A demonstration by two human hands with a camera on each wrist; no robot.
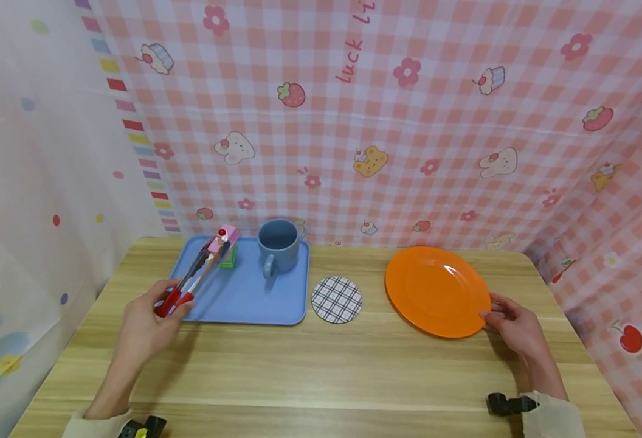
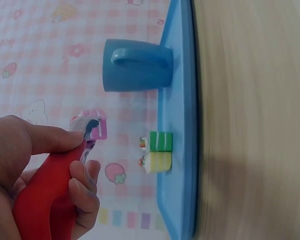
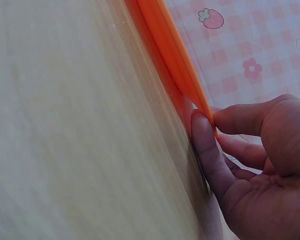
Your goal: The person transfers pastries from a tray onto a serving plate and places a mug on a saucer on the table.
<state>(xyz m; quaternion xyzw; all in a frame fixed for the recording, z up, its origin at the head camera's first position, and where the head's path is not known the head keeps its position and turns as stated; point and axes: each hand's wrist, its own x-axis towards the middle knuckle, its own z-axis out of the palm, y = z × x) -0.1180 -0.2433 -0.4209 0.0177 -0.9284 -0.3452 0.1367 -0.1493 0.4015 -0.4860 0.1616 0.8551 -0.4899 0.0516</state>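
Note:
My left hand (image 1: 148, 322) grips a pair of red-handled tongs (image 1: 170, 302), angled up over the left of a blue tray (image 1: 255, 307). Between the tong tips is a small pink toy cake slice (image 2: 101, 126) with a red berry on top, held above the tray. On the tray stand a green cake slice (image 2: 160, 141) and a yellow one (image 2: 158, 162), side by side. At the table's right, my right hand (image 1: 517, 325) pinches the near right rim of an orange plate (image 1: 436, 292); in the right wrist view, thumb and fingers are on opposite faces of its edge.
A blue-grey mug (image 1: 279, 246) stands on the tray's right side, handle towards me. Between tray and plate lies a round checked coaster (image 1: 337, 299). A pink checked curtain (image 1: 326, 134) hangs behind the wooden table (image 1: 321, 371), with more cloth at both sides.

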